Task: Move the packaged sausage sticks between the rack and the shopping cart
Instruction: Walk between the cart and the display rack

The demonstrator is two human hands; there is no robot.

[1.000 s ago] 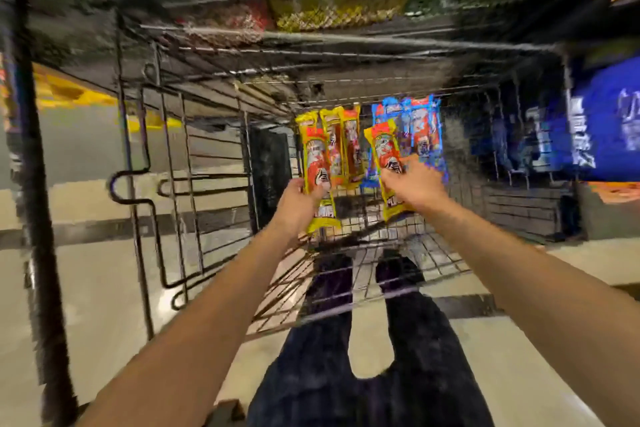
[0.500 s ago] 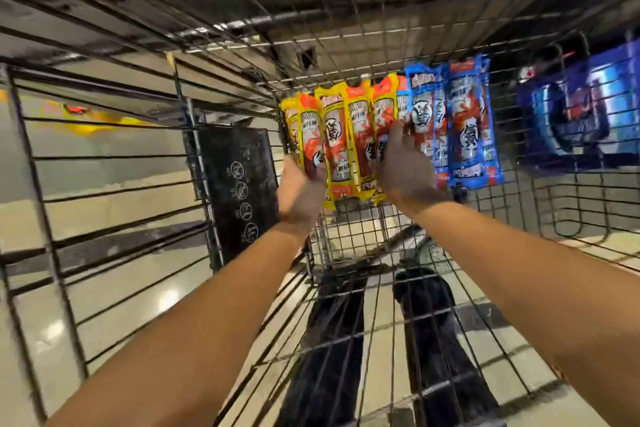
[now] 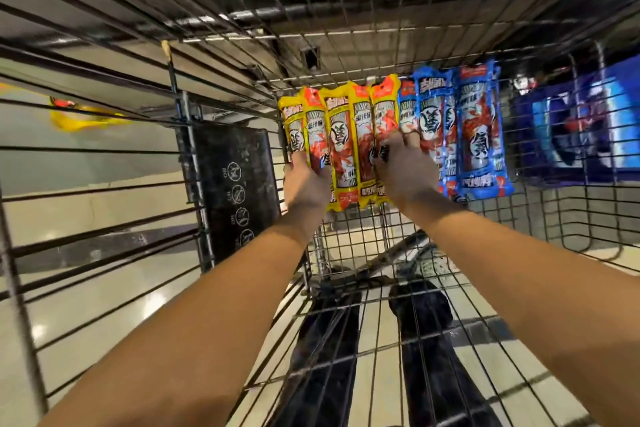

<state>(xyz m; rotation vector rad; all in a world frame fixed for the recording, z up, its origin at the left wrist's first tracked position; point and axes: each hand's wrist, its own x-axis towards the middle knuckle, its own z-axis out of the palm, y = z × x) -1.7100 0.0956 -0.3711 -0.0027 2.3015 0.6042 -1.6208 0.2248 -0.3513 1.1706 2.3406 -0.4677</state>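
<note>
The left hand [image 3: 306, 184] and right hand [image 3: 407, 173] each close a grip on yellow sausage packs [image 3: 343, 146] hanging on the rack [image 3: 346, 55]; a skewed pull risks tearing hang-holes or dislodging adjoining blue packs [image 3: 478, 128].

Glossy plastic sausage wrappers [image 3: 341, 146] — yellow and blue — against dull grey metal cart wire [image 3: 346, 10], over shiny floor tiles [image 3: 86, 305].

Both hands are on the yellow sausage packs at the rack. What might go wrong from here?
1. The yellow sausage stick packs hang pressed side by side. The left hand and right hand each grip an outer pack, so pulling may drag the middle ones off and drop them.
2. The right hand also touches the neighbouring blue sausage stick packs, which might get knocked loose or shifted.
</note>
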